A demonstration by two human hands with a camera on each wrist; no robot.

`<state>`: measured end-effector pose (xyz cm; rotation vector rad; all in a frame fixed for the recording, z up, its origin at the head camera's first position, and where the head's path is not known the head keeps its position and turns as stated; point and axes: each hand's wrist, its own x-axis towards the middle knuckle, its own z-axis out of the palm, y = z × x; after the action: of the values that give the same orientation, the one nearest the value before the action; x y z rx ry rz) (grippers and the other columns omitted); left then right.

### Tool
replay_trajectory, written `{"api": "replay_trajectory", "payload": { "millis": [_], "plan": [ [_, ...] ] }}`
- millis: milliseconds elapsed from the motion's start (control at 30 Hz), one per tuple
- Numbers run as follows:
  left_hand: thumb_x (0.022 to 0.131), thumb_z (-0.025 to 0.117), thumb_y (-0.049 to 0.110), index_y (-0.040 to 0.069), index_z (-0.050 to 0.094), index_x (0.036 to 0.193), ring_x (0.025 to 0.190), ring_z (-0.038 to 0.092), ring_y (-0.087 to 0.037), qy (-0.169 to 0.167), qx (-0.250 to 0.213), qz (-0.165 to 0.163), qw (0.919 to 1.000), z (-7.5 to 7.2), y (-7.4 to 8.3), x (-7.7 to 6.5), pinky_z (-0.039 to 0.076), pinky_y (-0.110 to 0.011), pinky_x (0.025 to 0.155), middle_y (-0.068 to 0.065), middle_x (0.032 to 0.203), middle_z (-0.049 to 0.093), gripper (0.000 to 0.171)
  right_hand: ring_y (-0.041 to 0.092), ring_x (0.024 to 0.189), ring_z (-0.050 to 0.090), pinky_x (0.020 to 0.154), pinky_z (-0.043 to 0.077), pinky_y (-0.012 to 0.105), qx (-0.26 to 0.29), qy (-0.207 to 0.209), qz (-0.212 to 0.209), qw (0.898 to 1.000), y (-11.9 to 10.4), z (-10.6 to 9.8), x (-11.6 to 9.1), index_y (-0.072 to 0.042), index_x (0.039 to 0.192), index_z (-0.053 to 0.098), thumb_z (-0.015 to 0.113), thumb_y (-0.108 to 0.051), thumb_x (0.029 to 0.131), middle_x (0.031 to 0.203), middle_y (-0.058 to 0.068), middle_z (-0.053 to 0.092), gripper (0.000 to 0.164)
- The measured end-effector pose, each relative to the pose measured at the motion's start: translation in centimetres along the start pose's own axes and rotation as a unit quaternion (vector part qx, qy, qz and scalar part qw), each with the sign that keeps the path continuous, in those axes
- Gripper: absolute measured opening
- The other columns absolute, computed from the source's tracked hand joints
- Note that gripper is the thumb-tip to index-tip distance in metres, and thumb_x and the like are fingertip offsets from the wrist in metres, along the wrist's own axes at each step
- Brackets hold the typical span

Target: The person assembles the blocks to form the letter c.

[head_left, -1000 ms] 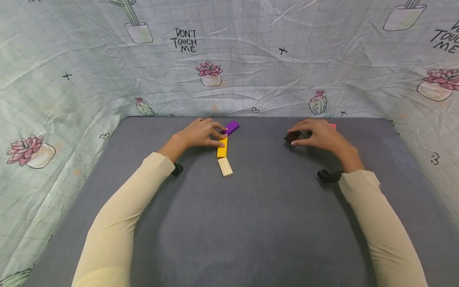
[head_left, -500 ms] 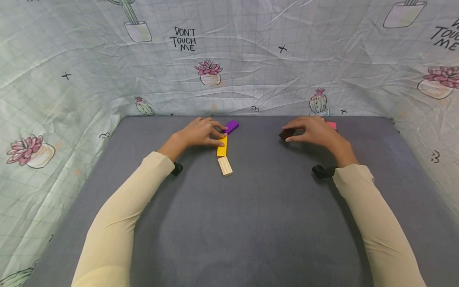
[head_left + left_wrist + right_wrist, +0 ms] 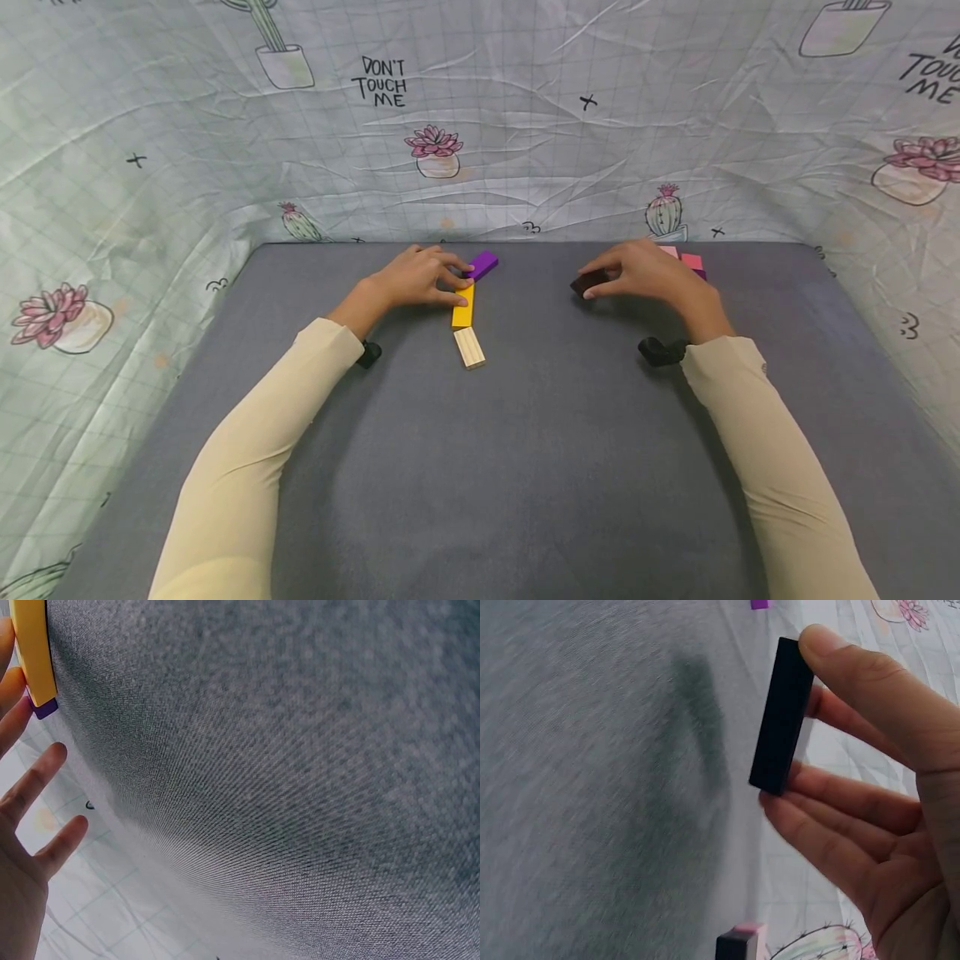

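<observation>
In the head view my left hand [image 3: 416, 277] grips the yellow block [image 3: 463, 310] with thumb and fingertips. A purple block [image 3: 483, 265] lies at its far end, and a plain wood block [image 3: 470, 347] angles off the near end. The left wrist view shows the yellow block [image 3: 34, 652] beside the fingers, the other fingers spread. My right hand [image 3: 643, 271] pinches a dark, nearly black block [image 3: 589, 283] between thumb and fingertips. In the right wrist view this block [image 3: 781, 716] is held above the cloth, its shadow below.
Behind the right hand lie pink [image 3: 667, 250], red-pink [image 3: 691, 261] and dark purple [image 3: 701, 273] blocks, partly hidden. The grey cloth surface [image 3: 525, 467] ends at a printed fabric backdrop [image 3: 510, 150] at the back and sides. Black wrist devices [image 3: 660, 352] hang under both wrists.
My right hand has moved left with the dark block, toward the row, uncovering more of the pink blocks behind it. The left hand has stayed in place.
</observation>
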<state>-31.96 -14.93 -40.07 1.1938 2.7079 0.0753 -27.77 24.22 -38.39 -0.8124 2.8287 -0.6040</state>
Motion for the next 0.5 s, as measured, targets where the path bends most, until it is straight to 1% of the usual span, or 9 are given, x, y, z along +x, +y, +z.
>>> {"api": "replay_trajectory", "payload": {
  "millis": [133, 267, 367, 500],
  "plan": [
    [0.094, 0.068, 0.055, 0.025, 0.069, 0.133, 0.136, 0.046, -0.029, -0.003, -0.001, -0.003, 1.0, 0.0, 0.1, 0.0, 0.032, -0.062, 0.11, 0.003, 0.147, 0.056, 0.049, 0.018, 0.092, 0.062, 0.077, 0.047, 0.036, 0.018, -0.011, 0.017, 1.0, -0.5, -0.1, 0.6, -0.021, 0.117, 0.079, 0.083, -0.036, 0.086, 0.107, 0.003, 0.074, 0.035],
    [0.093, 0.068, 0.055, 0.025, 0.069, 0.133, 0.137, 0.046, -0.03, -0.005, -0.006, -0.004, 1.0, 0.0, 0.2, 0.0, 0.032, -0.062, 0.11, 0.003, 0.147, 0.056, 0.05, 0.02, 0.084, 0.054, 0.068, 0.039, 0.035, 0.021, -0.016, 0.025, 0.999, -1.3, -0.2, 1.0, -0.022, 0.118, 0.079, 0.082, -0.037, 0.087, 0.094, 0.003, 0.069, 0.035],
    [0.093, 0.068, 0.055, 0.025, 0.069, 0.133, 0.138, 0.046, -0.032, -0.003, -0.011, -0.004, 0.9999, 0.0, 0.1, 0.1, 0.033, -0.062, 0.11, 0.003, 0.147, 0.056, 0.05, 0.021, 0.085, 0.054, 0.068, 0.039, 0.035, 0.027, -0.019, 0.032, 0.999, -1.8, -0.3, 1.2, -0.022, 0.12, 0.078, 0.081, -0.037, 0.088, 0.096, 0.004, 0.069, 0.036],
    [0.093, 0.069, 0.055, 0.024, 0.07, 0.132, 0.139, 0.045, -0.034, 0.003, -0.015, -0.006, 0.9999, 0.0, 0.0, 0.0, 0.034, -0.062, 0.109, 0.003, 0.146, 0.057, 0.049, 0.022, 0.092, 0.057, 0.073, 0.042, 0.036, 0.039, -0.013, 0.034, 0.999, -2.1, -0.1, 1.7, -0.022, 0.121, 0.078, 0.081, -0.038, 0.088, 0.106, 0.004, 0.072, 0.037]
  ]
}}
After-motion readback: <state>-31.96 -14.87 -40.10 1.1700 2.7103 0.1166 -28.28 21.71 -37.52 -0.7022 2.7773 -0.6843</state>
